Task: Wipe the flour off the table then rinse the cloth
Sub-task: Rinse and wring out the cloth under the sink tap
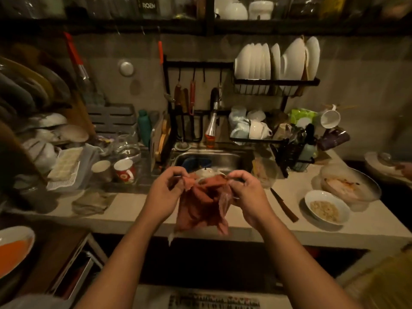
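Observation:
A reddish-brown cloth (202, 206) hangs spread between both hands, above the front edge of the concrete counter (133, 217). My left hand (165, 192) pinches its upper left corner. My right hand (247, 195) pinches the upper right corner. The cloth's lower edge droops below the counter's front. Just behind the hands lies the steel sink (225, 159), with a blue item and other dishes in it. The tap (213, 121) hangs over the sink's back rim.
A knife (284, 205) lies on the counter to the right, beside a white bowl of food (326, 207) and a dirty lidded dish (350, 186). A red mug (124, 170), cups and stacked dishes crowd the left. A grey rag (91, 202) lies left of the hands.

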Tool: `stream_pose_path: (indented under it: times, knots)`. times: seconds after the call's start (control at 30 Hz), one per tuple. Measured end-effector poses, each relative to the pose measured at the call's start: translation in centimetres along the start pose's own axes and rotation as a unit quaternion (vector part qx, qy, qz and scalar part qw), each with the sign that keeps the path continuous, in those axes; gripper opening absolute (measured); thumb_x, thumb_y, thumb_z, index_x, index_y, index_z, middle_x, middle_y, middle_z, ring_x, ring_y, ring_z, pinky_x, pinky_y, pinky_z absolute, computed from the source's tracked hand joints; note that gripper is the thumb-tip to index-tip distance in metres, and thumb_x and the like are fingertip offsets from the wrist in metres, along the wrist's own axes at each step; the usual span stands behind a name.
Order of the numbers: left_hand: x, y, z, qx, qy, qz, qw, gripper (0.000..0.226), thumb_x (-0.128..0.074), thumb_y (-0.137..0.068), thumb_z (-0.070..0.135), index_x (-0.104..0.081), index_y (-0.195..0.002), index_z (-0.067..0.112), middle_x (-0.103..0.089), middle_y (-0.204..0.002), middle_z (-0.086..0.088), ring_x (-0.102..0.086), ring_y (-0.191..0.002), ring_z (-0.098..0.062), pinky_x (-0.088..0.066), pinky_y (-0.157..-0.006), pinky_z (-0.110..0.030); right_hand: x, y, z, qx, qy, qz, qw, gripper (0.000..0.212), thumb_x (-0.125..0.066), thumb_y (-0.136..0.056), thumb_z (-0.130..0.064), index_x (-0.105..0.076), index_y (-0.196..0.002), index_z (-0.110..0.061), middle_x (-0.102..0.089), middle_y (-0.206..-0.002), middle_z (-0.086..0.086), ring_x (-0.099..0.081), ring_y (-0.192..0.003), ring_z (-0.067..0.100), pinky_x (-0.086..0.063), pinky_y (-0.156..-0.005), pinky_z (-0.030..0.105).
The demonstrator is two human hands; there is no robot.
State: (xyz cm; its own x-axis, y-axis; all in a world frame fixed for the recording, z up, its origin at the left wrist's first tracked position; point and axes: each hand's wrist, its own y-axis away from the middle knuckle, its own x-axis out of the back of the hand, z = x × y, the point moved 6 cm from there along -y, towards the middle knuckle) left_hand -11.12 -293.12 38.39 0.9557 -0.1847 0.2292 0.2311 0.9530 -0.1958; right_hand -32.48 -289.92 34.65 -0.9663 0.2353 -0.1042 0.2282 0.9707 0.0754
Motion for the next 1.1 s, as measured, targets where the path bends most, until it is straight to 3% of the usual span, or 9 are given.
stream_pose_path:
  times: [0.2, 0.3, 0.37, 0.5, 0.6, 0.77, 0.87, 0.97, 1.1]
  knots:
    - [0.1, -8.5, -2.7, 0.034, -0.069, -0.07, 0.995, 0.036, -0.051, -0.097, 0.002, -0.063, -0.086, 0.034, -0.069, -0.105, 0.0, -0.064, -0.106, -0.016, -0.052, -0.087, -0.026, 1.2, -12.1, -3.6, 0.027, 0.077, -0.021, 0.996, 0.02, -0.049, -0.103, -0.011, -0.067, -0.109, -0.018, -0.072, -0.098, 0.012, -0.067, -0.078, 0.019, -0.055, -0.069, 0.03]
    - [0.4, -11.9, -4.1, 0.059, -0.072, -0.088, 0.992, 0.03, -0.048, -0.098, 0.003, -0.062, -0.09, 0.028, -0.065, -0.107, -0.008, -0.062, -0.103, -0.017, -0.048, -0.082, -0.019, 0.4, -17.1, -4.5, 0.025, 0.068, -0.058, 0.996, 0.02, -0.054, -0.101, -0.014, -0.071, -0.103, -0.024, -0.072, -0.092, 0.007, -0.065, -0.077, 0.017, -0.054, -0.075, 0.035]
    - [0.5, -14.3, -5.2, 0.066, -0.06, -0.096, 0.991, 0.021, -0.047, -0.099, 0.003, -0.061, -0.096, 0.018, -0.063, -0.108, -0.015, -0.061, -0.104, -0.022, -0.045, -0.084, -0.025, -0.1, -19.5, -4.9, 0.017, 0.038, -0.087, 0.995, 0.016, -0.059, -0.099, -0.015, -0.071, -0.105, -0.024, -0.072, -0.093, 0.005, -0.066, -0.079, 0.017, -0.055, -0.074, 0.034]
    - [0.9, -19.7, -8.6, 0.134, 0.013, -0.078, 0.988, 0.02, -0.043, -0.098, 0.001, -0.056, -0.086, 0.012, -0.06, -0.083, -0.006, -0.059, -0.081, -0.013, -0.041, -0.073, -0.03, -1.2, -23.0, -5.5, 0.025, -0.023, -0.118, 0.992, 0.025, -0.067, -0.091, -0.003, -0.067, -0.114, -0.011, -0.068, -0.1, 0.009, -0.065, -0.088, 0.019, -0.057, -0.073, 0.026]
    - [0.9, -24.2, -11.6, 0.188, 0.058, -0.054, 0.979, 0.023, -0.045, -0.099, 0.01, -0.059, -0.082, 0.018, -0.064, -0.075, 0.003, -0.059, -0.075, -0.014, -0.045, -0.067, -0.031, -1.4, -25.5, -4.6, 0.017, -0.008, -0.088, 0.996, 0.024, -0.065, -0.09, 0.002, -0.069, -0.111, -0.009, -0.072, -0.095, 0.01, -0.07, -0.084, 0.022, -0.058, -0.073, 0.029]
    - [-0.7, -31.1, -15.3, 0.217, 0.049, -0.048, 0.974, 0.014, -0.052, -0.098, 0.023, -0.066, -0.096, 0.027, -0.072, -0.096, -0.003, -0.068, -0.089, -0.02, -0.055, -0.084, -0.044, 0.0, -29.4, -0.5, -0.032, 0.055, 0.029, 0.998, 0.016, -0.063, -0.091, 0.0, -0.073, -0.102, -0.007, -0.073, -0.1, 0.022, -0.07, -0.087, 0.03, -0.057, -0.082, 0.039]
    - [-2.1, -34.7, -16.7, 0.201, 0.015, -0.074, 0.977, 0.016, -0.055, -0.097, 0.028, -0.068, -0.091, 0.035, -0.072, -0.101, 0.001, -0.068, -0.093, -0.019, -0.055, -0.085, -0.042, 0.5, -31.1, 1.4, -0.04, 0.074, 0.094, 0.992, 0.017, -0.06, -0.093, 0.003, -0.073, -0.099, -0.007, -0.073, -0.097, 0.021, -0.066, -0.083, 0.024, -0.055, -0.081, 0.038]
    - [-3.7, -37.5, -17.6, 0.205, 0.015, -0.089, 0.975, 0.015, -0.056, -0.095, 0.02, -0.068, -0.092, 0.029, -0.073, -0.097, 0.0, -0.068, -0.09, -0.019, -0.054, -0.082, -0.039, -0.2, -32.7, 2.7, -0.038, 0.095, 0.106, 0.989, 0.02, -0.058, -0.094, 0.001, -0.071, -0.094, -0.014, -0.072, -0.088, 0.011, -0.066, -0.081, 0.022, -0.056, -0.077, 0.037]
    - [-5.7, -41.8, -18.7, 0.206, -0.011, -0.135, 0.969, 0.022, -0.055, -0.09, 0.004, -0.066, -0.088, 0.023, -0.071, -0.082, -0.01, -0.064, -0.077, -0.025, -0.045, -0.071, -0.034, -1.1, -35.2, 3.5, -0.033, 0.036, 0.102, 0.994, 0.013, -0.063, -0.092, -0.011, -0.069, -0.098, -0.02, -0.074, -0.095, 0.01, -0.069, -0.088, 0.024, -0.057, -0.079, 0.04]
